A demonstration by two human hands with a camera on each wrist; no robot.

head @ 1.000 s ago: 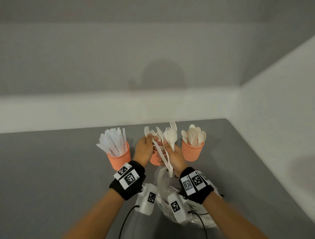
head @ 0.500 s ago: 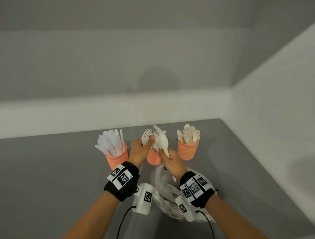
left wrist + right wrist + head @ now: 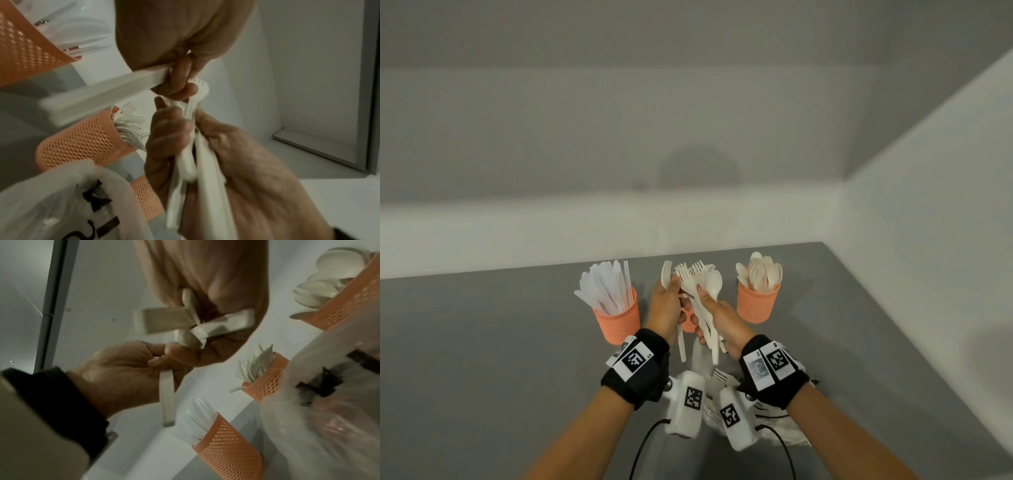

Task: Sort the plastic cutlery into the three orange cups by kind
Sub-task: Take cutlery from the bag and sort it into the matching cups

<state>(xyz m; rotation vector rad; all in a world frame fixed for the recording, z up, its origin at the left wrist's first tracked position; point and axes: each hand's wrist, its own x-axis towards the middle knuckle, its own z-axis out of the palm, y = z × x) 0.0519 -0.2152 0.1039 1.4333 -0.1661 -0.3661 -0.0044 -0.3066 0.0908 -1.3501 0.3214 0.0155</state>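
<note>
Three orange mesh cups stand in a row: knives in the left cup [image 3: 618, 320], forks in the middle cup [image 3: 690, 322] behind my hands, spoons in the right cup [image 3: 758, 303]. My left hand [image 3: 667, 298] pinches a single white fork [image 3: 667, 274] by its neck, tines up. My right hand [image 3: 717, 315] grips a bundle of forks and one spoon [image 3: 713, 285] just right of it, above the middle cup. In the left wrist view the fork handle [image 3: 102, 95] juts from my left hand [image 3: 180, 35]. The bundle's handles [image 3: 205, 324] cross in my right hand [image 3: 205, 272].
A crumpled clear plastic bag [image 3: 710, 407] with more cutlery lies on the grey table [image 3: 500, 359] just under my wrists. White walls close the table at the back and right. The bag [image 3: 329, 402] lies close to the cups.
My left hand has drawn one fork out of the bundle and off to the left. The right hand's bundle has stayed over the middle cup.
</note>
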